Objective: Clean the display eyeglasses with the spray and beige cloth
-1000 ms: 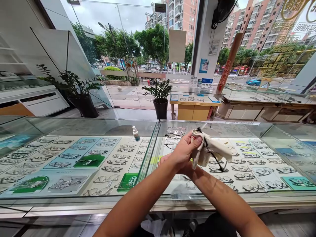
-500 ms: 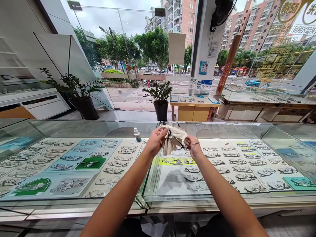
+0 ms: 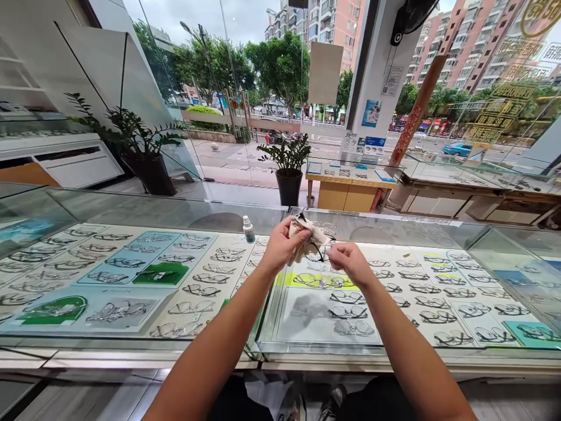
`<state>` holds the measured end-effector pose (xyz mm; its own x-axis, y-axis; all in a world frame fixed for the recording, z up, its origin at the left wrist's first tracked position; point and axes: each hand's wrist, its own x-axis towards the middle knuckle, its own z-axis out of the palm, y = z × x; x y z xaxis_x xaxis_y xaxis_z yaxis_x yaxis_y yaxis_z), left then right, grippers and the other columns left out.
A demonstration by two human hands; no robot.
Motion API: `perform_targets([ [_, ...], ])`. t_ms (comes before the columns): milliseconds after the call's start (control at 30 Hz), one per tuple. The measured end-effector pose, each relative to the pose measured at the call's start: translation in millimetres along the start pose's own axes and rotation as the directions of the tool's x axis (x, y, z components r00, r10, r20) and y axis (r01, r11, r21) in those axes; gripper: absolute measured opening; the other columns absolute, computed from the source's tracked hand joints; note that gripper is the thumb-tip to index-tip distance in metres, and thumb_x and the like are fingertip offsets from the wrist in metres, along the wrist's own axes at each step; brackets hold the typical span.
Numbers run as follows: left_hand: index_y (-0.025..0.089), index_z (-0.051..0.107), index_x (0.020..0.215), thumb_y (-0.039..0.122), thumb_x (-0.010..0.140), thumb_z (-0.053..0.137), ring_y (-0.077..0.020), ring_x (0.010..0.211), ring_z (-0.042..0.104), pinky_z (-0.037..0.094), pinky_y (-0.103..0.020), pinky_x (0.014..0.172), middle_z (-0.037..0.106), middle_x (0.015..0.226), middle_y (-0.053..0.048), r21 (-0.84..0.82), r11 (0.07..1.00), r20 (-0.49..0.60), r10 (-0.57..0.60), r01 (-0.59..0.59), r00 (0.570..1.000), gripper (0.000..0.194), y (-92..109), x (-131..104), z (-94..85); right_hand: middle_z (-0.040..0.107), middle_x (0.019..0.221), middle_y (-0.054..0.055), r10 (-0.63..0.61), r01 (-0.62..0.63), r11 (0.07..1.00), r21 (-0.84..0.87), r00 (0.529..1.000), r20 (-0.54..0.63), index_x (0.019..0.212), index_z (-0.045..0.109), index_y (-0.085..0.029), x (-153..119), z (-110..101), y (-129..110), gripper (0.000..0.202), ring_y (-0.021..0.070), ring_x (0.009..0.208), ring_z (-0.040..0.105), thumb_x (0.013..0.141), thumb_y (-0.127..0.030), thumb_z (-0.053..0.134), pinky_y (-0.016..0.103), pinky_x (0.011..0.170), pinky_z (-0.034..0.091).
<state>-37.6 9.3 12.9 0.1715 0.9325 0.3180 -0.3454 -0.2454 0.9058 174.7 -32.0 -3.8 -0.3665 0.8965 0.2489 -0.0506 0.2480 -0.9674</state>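
Left hand (image 3: 281, 247): closed on a pale cloth (image 3: 319, 235), with the thumb pressed on top of the folds. A dark-framed pair of glasses (image 3: 321, 256) is bundled in this cloth; part of the dark frame projects from the side facing the right hand, and the remainder is covered. Right hand (image 3: 349, 261): fingers curled into a narrow pinch, tips just beside the exposed frame. Whether these fingertips grip the frame cannot be determined from this position.

Location of the glasses: between the two hands, raised above the glass worktop (image 3: 372, 352), near its far edge. Both forearms extend forward from the near side, uncrossed.

A small white bottle (image 3: 248, 229) with a blue-toned label stands upright to the left of the left hand, apart from it. Beneath the glass, rows of spectacle frames (image 3: 350, 297) are laid out on light panels. A yellow strip (image 3: 302, 280) carrying further frames lies below the hands. To the left, a green mat (image 3: 160, 273) lies on a light blue panel.

Beyond the worktop, a plant in a dark pot (image 3: 288, 188) stands near the window, beside a low wooden table (image 3: 335, 196) bearing more eyewear. Trees and a street are visible through the glass.
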Motion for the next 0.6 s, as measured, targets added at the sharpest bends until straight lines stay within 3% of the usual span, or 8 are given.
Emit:
perform_targets([
  [67, 0.016, 0.067, 0.093, 0.042, 0.070, 0.098, -0.0118, 0.066, 0.062, 0.050, -0.022, 0.063, 0.068, 0.078, 0.001, 0.053, 0.999, 0.052, -0.010, 0.007, 0.999, 0.046, -4, -2, 3.8, 0.033, 0.055, -0.008, -0.063, 0.052, 0.997, -0.062, 0.982, -0.180, 0.080, 0.069, -0.021, 2, 8, 6, 0.041, 0.0107, 0.054, 0.023, 0.089, -0.060, 0.076, 0.030, 0.055, 0.018],
  [133, 0.016, 0.068, 0.095, 0.043, 0.070, 0.097, -0.0128, 0.069, 0.063, 0.051, -0.024, 0.066, 0.069, 0.080, 0.000, 0.075, 0.997, 0.089, -0.006, 0.000, 0.996, 0.046, -8, -3, 6.4, 0.030, 0.057, -0.009, -0.117, 0.078, 0.983, -0.164, 0.962, -0.245, 0.092, 0.072, -0.021, 2, 15, 11, 0.036, 0.0115, 0.055, 0.023, 0.091, -0.057, 0.075, 0.030, 0.056, 0.019],
  [300, 0.016, 0.071, 0.097, 0.045, 0.072, 0.095, -0.0157, 0.075, 0.065, 0.051, -0.026, 0.070, 0.072, 0.085, -0.003, 0.111, 0.993, 0.140, 0.016, -0.032, 0.990, 0.045, -10, -5, 7.6, 0.028, 0.060, -0.009, -0.268, 0.152, 0.922, -0.357, 0.915, -0.302, 0.094, 0.073, -0.023, 1, 21, 17, 0.023, 0.0127, 0.057, 0.027, 0.095, -0.046, 0.073, 0.030, 0.060, 0.025],
  [500, 0.016, 0.072, 0.095, 0.045, 0.074, 0.094, -0.0151, 0.074, 0.063, 0.050, -0.026, 0.069, 0.071, 0.083, -0.002, 0.105, 0.994, 0.132, 0.021, -0.035, 0.991, 0.042, -6, -7, 9.7, 0.031, 0.061, -0.008, -0.274, 0.150, 0.913, -0.378, 0.914, -0.299, 0.092, 0.074, -0.022, 1, 18, 15, 0.021, 0.0135, 0.058, 0.030, 0.094, -0.042, 0.072, 0.030, 0.061, 0.028],
  [600, 0.016, 0.073, 0.096, 0.045, 0.074, 0.094, -0.0147, 0.074, 0.063, 0.050, -0.025, 0.070, 0.071, 0.084, -0.002, 0.087, 0.996, 0.133, 0.006, -0.018, 0.991, 0.042, -6, -8, 10.6, 0.047, 0.066, -0.004, -0.274, 0.175, 0.925, -0.338, 0.922, -0.272, 0.088, 0.076, -0.022, 3, 19, 14, 0.022, 0.0147, 0.062, 0.039, 0.094, -0.043, 0.073, 0.031, 0.062, 0.034],
])
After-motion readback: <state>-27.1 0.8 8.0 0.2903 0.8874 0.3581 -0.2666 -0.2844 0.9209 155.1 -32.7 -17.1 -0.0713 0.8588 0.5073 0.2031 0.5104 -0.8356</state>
